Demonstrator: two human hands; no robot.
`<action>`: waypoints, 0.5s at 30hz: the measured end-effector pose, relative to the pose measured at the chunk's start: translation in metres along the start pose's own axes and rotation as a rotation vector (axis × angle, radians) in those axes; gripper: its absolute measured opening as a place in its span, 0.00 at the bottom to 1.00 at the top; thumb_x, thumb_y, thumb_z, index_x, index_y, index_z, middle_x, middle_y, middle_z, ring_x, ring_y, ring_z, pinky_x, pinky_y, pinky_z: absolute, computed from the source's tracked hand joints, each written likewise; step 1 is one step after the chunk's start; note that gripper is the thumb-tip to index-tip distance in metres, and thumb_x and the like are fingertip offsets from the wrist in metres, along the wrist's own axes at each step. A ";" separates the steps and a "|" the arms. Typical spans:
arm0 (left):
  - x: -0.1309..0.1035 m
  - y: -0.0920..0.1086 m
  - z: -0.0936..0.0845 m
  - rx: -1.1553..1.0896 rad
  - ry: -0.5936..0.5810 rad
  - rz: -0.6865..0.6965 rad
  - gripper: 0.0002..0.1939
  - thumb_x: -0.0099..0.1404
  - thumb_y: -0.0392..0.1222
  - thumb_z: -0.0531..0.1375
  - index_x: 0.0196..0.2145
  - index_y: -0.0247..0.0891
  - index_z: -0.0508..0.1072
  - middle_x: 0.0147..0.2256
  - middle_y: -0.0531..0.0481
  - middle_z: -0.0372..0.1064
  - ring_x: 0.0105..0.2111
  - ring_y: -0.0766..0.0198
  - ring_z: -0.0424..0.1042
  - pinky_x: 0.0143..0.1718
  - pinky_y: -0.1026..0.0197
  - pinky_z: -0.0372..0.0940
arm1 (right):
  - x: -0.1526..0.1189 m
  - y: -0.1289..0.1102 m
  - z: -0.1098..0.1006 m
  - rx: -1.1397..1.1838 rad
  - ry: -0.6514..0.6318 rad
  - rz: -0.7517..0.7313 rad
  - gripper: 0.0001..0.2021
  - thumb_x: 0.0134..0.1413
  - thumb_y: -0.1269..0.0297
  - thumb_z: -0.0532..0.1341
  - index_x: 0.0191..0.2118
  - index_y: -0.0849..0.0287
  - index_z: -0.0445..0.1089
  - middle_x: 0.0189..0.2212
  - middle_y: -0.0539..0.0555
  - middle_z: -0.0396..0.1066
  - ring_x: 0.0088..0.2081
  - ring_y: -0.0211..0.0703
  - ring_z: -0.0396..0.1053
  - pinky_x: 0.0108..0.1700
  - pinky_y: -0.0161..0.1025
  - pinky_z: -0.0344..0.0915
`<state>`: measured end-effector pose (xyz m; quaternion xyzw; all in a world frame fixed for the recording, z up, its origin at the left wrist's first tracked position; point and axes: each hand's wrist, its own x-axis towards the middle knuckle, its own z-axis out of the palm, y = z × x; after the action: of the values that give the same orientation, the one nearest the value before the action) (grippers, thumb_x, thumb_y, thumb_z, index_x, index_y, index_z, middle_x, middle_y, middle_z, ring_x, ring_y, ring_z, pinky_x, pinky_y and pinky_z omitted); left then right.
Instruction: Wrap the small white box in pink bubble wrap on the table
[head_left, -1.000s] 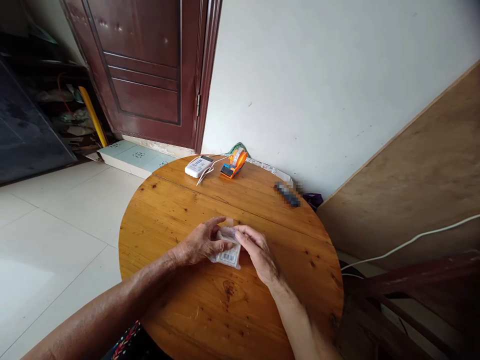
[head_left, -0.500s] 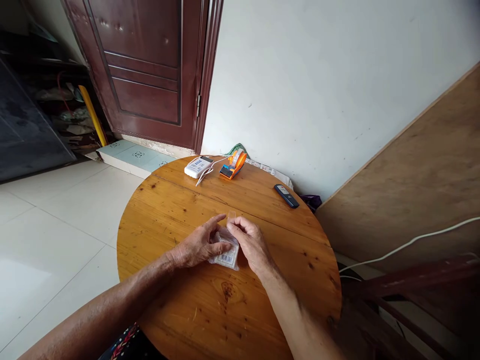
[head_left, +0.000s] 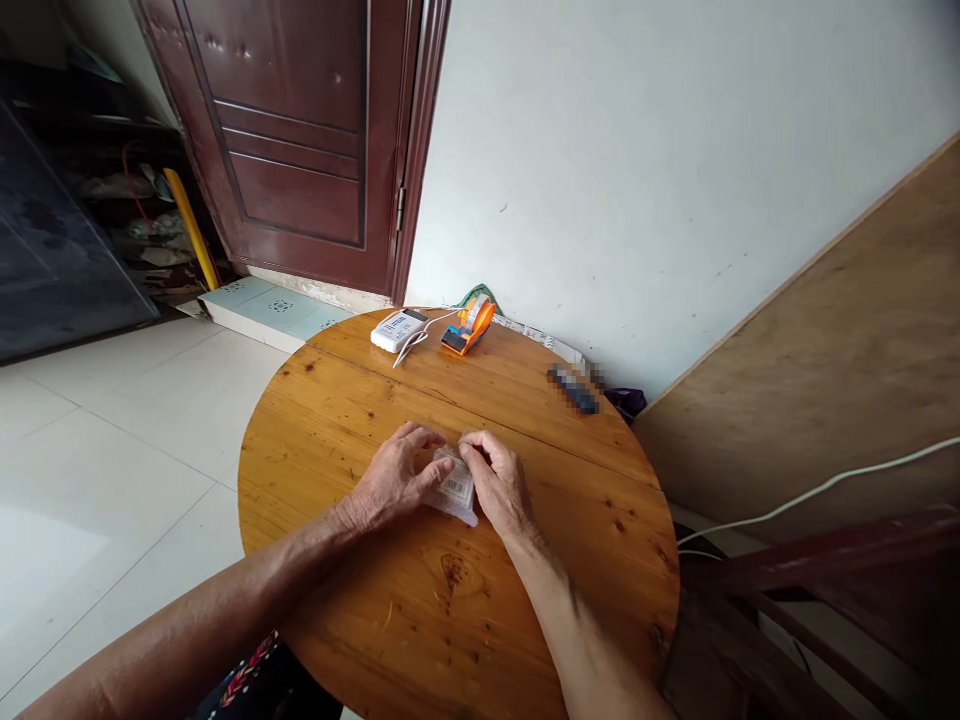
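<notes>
Small flat packet in clear plastic wrap (head_left: 456, 487), lying label up on the round wooden table (head_left: 337, 430) before me, between my two hands. My left hand (head_left: 394, 480) is half spread: the thumb lies across the upper face of the packet and the forefinger arches past its far side; whether the hidden fingers also grip the left edge I cannot tell. My right hand (head_left: 501, 490) is narrow, its thumb and forefinger brought together on the wrap at the far right edge; how much film lies between them is covered by the fingertips. The packet should be light, easily slid by one finger, so I judge that it needs steadying from above. The contents look flat and fairly stiff under the printed barcode label, whereas the wrap, loose and creased along the near edge, is likely to be thin, slippery and apt to tear if pulled sharply. The best hold is probably the flat of the thumb on the firm middle for the left, and a fine fingertip pinch on the slack film for the right. Beyond, near the wall, stand an orange tape dispenser (head_left: 469, 328) and a white corded device (head_left: 397, 330), both well apart from my hands.
</notes>
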<state>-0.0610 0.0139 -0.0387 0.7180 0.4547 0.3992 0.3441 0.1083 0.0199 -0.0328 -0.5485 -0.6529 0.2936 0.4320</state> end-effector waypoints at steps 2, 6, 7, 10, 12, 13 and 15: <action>-0.006 0.005 -0.003 0.062 -0.008 0.107 0.13 0.62 0.44 0.60 0.43 0.36 0.72 0.43 0.45 0.68 0.44 0.57 0.69 0.49 0.54 0.65 | 0.002 0.002 -0.001 0.023 0.003 0.013 0.10 0.55 0.58 0.56 0.28 0.56 0.67 0.25 0.48 0.70 0.30 0.40 0.66 0.34 0.35 0.62; -0.013 0.009 -0.004 0.153 -0.058 0.228 0.19 0.58 0.39 0.63 0.48 0.39 0.70 0.45 0.45 0.66 0.45 0.58 0.69 0.47 0.55 0.67 | 0.002 0.002 -0.002 0.052 0.004 -0.001 0.10 0.55 0.58 0.56 0.27 0.56 0.67 0.26 0.49 0.71 0.29 0.41 0.67 0.36 0.36 0.63; -0.013 0.009 -0.004 0.159 -0.066 0.229 0.18 0.58 0.39 0.63 0.48 0.39 0.71 0.45 0.46 0.65 0.44 0.58 0.69 0.46 0.56 0.68 | 0.002 0.001 -0.002 0.053 0.005 -0.007 0.10 0.55 0.58 0.56 0.27 0.56 0.67 0.26 0.49 0.71 0.29 0.41 0.67 0.36 0.36 0.64; -0.012 0.008 -0.002 0.154 -0.076 0.203 0.16 0.60 0.42 0.63 0.47 0.40 0.72 0.43 0.46 0.65 0.40 0.61 0.70 0.42 0.59 0.69 | 0.002 0.000 -0.001 0.054 0.005 -0.007 0.10 0.54 0.58 0.56 0.27 0.56 0.67 0.26 0.49 0.71 0.29 0.40 0.67 0.34 0.35 0.64; -0.011 0.006 -0.001 0.156 -0.060 0.182 0.16 0.60 0.42 0.63 0.47 0.39 0.72 0.43 0.46 0.66 0.38 0.62 0.70 0.39 0.60 0.69 | 0.003 0.001 -0.001 0.062 0.005 0.008 0.10 0.54 0.58 0.57 0.27 0.56 0.67 0.25 0.48 0.70 0.28 0.40 0.67 0.33 0.35 0.63; -0.010 0.006 -0.001 0.161 -0.052 0.170 0.16 0.60 0.42 0.63 0.47 0.39 0.72 0.43 0.46 0.66 0.37 0.63 0.70 0.38 0.60 0.69 | 0.004 0.001 -0.001 0.069 0.006 0.016 0.09 0.54 0.58 0.57 0.27 0.56 0.68 0.25 0.48 0.70 0.28 0.40 0.67 0.33 0.35 0.63; -0.010 0.006 0.000 0.171 -0.045 0.148 0.16 0.60 0.42 0.63 0.47 0.39 0.73 0.42 0.46 0.67 0.34 0.64 0.70 0.37 0.60 0.69 | 0.006 0.002 -0.003 0.083 0.013 0.026 0.09 0.54 0.59 0.57 0.27 0.56 0.69 0.25 0.48 0.71 0.29 0.40 0.67 0.34 0.35 0.63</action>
<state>-0.0619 0.0028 -0.0362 0.7849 0.4253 0.3671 0.2612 0.1112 0.0255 -0.0317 -0.5403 -0.6303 0.3225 0.4548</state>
